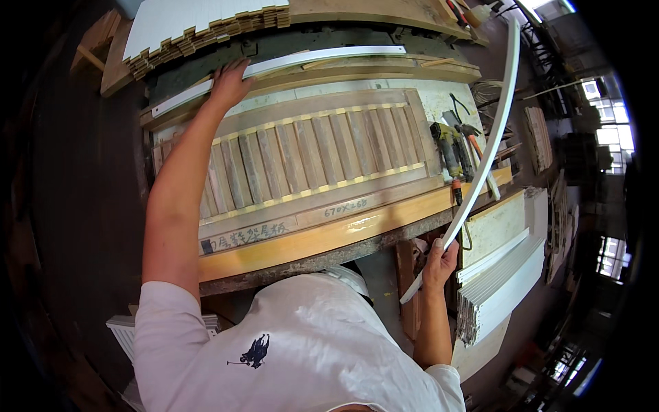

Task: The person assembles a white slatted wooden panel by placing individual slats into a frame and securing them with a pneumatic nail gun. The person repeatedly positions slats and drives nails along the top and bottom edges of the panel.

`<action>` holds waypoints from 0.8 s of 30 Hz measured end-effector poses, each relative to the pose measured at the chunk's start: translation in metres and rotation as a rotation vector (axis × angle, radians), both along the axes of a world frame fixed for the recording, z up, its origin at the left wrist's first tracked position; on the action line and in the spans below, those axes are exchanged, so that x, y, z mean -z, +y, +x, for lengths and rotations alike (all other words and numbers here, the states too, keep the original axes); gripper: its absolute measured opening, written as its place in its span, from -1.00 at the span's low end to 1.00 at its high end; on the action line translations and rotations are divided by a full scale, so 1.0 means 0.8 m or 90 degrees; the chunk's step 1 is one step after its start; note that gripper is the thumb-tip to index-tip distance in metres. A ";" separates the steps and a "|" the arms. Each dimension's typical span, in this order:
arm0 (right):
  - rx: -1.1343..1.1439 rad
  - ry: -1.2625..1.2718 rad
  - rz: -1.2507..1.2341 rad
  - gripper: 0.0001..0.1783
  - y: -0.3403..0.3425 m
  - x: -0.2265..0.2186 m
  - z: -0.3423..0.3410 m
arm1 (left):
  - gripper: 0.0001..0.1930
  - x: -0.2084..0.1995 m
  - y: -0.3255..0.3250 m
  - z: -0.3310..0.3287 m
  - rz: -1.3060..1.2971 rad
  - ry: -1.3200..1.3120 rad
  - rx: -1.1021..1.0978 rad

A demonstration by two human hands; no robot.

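My right hand (438, 266) is closed round a long white strip (491, 141) near its lower end. The strip slants up past the right end of the workbench to the far right. At the far side of the bench my left hand (232, 84) is closed over a second white strip (322, 53), which lies lengthwise on a wooden rail and has small holes near its ends. Between my arms lies a slatted wooden frame (309, 154) with several upright slats, flat on the bench; handwriting marks the board along its near side.
A drill (449, 147), a hammer (473, 134) and pliers (458, 106) lie at the bench's right end. White panels are stacked (213, 31) beyond the bench. More long white pieces (504, 281) lean in a stack at the right. A wooden edge (329, 237) borders the near side.
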State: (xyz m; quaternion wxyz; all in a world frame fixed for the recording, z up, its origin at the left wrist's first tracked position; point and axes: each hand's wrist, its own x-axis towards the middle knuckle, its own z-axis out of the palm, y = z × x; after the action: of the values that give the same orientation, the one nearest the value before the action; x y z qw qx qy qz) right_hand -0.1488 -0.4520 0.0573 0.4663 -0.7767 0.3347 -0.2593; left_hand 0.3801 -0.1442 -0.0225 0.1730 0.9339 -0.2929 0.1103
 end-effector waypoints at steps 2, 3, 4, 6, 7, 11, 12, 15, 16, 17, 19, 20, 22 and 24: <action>-0.121 0.032 -0.113 -0.57 -0.004 -0.010 0.023 | -0.43 -0.012 0.003 -0.031 -0.186 -0.131 -0.050; -0.187 0.045 -0.165 -0.53 -0.006 -0.014 0.036 | -0.45 -0.027 -0.002 -0.055 -0.351 -0.159 -0.060; -0.219 0.077 -0.095 -0.45 -0.009 -0.016 0.045 | -0.46 -0.045 -0.007 -0.092 -0.431 -0.192 -0.113; -0.323 0.152 -0.159 -0.55 -0.033 -0.006 0.054 | -0.49 -0.074 -0.017 -0.191 -0.465 -0.234 -0.123; -0.421 0.156 -0.260 -0.57 -0.040 -0.007 0.076 | -0.48 -0.078 -0.017 -0.241 -0.427 -0.210 -0.088; -0.699 0.224 -0.313 -0.56 -0.072 0.011 0.129 | -0.44 -0.051 -0.046 -0.381 -0.291 0.069 0.066; -0.757 0.262 -0.325 -0.53 -0.078 0.014 0.147 | -0.46 -0.033 -0.050 -0.403 -0.264 0.144 0.072; -0.904 0.267 -0.405 -0.52 -0.080 0.019 0.206 | -0.56 0.000 -0.048 -0.442 -0.237 0.246 0.068; -0.919 0.313 -0.407 -0.54 -0.079 0.023 0.216 | -0.59 0.007 -0.046 -0.446 -0.236 0.257 0.068; -0.928 0.296 -0.399 -0.54 -0.073 0.032 0.221 | -0.63 0.014 -0.041 -0.448 -0.218 0.272 0.031; -0.930 0.266 -0.388 -0.55 -0.055 0.058 0.224 | -0.69 0.025 -0.031 -0.441 -0.184 0.298 -0.031; -0.942 0.265 -0.380 -0.57 -0.042 0.068 0.229 | -0.77 0.029 -0.022 -0.438 -0.184 0.272 -0.074; -0.940 0.225 -0.431 -0.62 -0.026 0.077 0.241 | -0.80 0.026 -0.008 -0.434 -0.164 0.213 -0.095; -0.954 0.182 -0.492 -0.64 -0.019 0.070 0.258 | -0.83 0.022 0.000 -0.430 -0.134 0.174 -0.115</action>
State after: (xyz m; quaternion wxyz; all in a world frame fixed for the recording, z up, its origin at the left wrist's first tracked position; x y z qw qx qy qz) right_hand 0.0573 -0.4674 0.0016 0.1703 -0.9227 -0.3237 0.1220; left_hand 0.0364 -0.1443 -0.0400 0.2970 0.9395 -0.1684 0.0279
